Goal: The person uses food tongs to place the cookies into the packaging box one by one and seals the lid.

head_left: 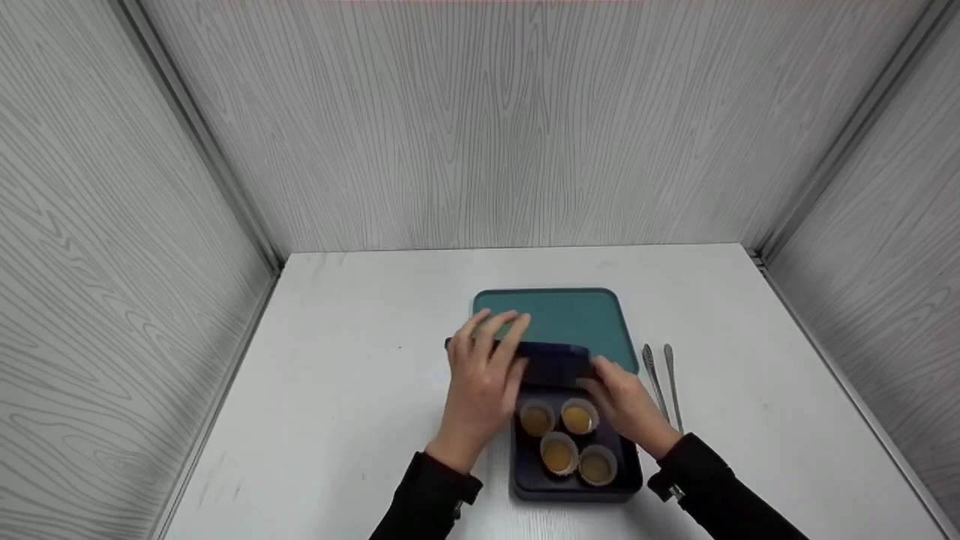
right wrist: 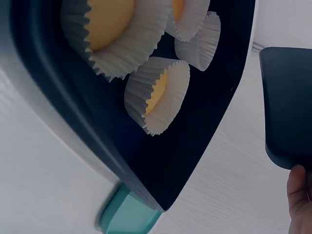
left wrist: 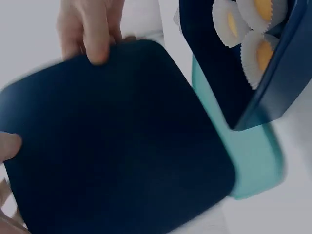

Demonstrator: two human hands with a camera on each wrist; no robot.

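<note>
A dark blue lid (head_left: 555,364) is held up on a slant over the far end of a dark blue box (head_left: 577,496). My left hand (head_left: 480,386) grips the lid's left part, fingers spread over its top edge. At the lid's right corner, my right hand (head_left: 630,401) pinches the edge between thumb and fingers. Inside the box sit several small yellow cakes (head_left: 557,454) in white fluted paper cups (right wrist: 168,100). The left wrist view shows the lid's flat face (left wrist: 122,141) with thumbs pressed on two of its edges.
A teal tray (head_left: 574,315) lies on the white table (head_left: 360,360) behind the box, partly covered by the lid and hands. Right of it lie two slender metal arms (head_left: 671,375), like those of tongs, their near ends behind my right forearm. Grey wood-grain panels (head_left: 480,135) enclose the table.
</note>
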